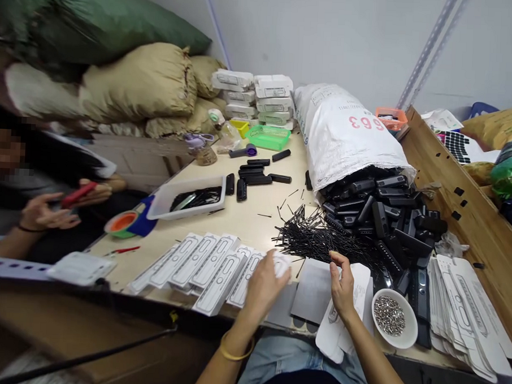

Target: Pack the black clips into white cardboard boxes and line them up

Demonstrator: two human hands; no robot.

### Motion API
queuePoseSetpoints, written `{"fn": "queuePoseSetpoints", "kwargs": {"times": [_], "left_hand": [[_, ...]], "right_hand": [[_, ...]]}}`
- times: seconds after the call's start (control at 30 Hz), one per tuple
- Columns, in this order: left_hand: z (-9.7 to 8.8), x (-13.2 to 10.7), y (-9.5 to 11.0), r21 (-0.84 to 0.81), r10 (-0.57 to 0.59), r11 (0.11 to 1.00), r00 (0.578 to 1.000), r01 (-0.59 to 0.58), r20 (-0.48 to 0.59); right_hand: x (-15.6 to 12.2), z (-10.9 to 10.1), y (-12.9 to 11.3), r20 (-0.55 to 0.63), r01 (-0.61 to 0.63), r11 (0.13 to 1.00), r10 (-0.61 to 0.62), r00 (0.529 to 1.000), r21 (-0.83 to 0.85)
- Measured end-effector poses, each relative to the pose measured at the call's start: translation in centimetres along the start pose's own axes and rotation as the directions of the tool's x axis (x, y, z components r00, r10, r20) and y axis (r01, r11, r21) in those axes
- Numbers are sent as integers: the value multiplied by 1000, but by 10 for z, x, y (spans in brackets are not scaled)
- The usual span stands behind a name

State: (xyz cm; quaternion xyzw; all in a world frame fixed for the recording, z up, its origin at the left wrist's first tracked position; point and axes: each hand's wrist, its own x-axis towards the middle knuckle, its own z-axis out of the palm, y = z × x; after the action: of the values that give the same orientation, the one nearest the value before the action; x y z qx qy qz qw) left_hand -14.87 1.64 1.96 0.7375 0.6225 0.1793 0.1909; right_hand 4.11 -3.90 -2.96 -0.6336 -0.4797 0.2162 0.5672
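Observation:
My left hand (265, 286), with a yellow bangle at the wrist, is closed around a small white box (282, 263) at the right end of a row of printed white boxes (220, 281). The fingers cover part of that box. Fingers apart and with nothing visible in them, my right hand (342, 283) hovers by a grey flat plate (313, 291). Under its wrist lie flat white cartons (332, 334) at the table edge. Beyond both hands spreads a pile of thin black sticks (313, 234).
A white sack (347, 128) spills black devices (382, 214) on the right. A bowl of small metal parts (390, 315) and stacked flat cartons (467, 314) stand near the front. Left are a white tray (162, 202) and another person's hands (47, 211) holding a red object.

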Motion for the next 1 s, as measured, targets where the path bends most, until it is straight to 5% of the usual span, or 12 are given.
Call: {"fn": "queuePoseSetpoints", "kwargs": {"times": [0.07, 0.17, 0.4, 0.57, 0.77, 0.9, 1.0], "left_hand": [[-17, -11, -29, 281, -27, 959, 997, 48, -79], [-19, -20, -48, 501, -104, 853, 988, 148, -113], [-1, 7, -26, 509, -135, 837, 977, 202, -166], [-4, 21, -31, 483, -32, 867, 981, 123, -193], [-7, 62, -45, 490, 106, 863, 993, -118, 51], [-15, 96, -48, 460, 50, 862, 939, -213, 340], [-19, 108, -50, 452, 10, 866, 909, -217, 416]], "right_hand": [[1, 0, 1, 8, -38, 999, 38, 999, 9], [4, 4, -2, 57, -21, 1000, 21, 998, -3], [5, 5, -4, 93, -17, 999, 20, 995, -34], [6, -6, 4, 55, -84, 996, 85, 995, -27], [12, -11, 4, 59, -86, 996, 88, 994, -33], [14, -13, 4, 57, -100, 995, 101, 993, -26], [14, -16, 6, 53, -120, 993, 121, 991, -24]]}}
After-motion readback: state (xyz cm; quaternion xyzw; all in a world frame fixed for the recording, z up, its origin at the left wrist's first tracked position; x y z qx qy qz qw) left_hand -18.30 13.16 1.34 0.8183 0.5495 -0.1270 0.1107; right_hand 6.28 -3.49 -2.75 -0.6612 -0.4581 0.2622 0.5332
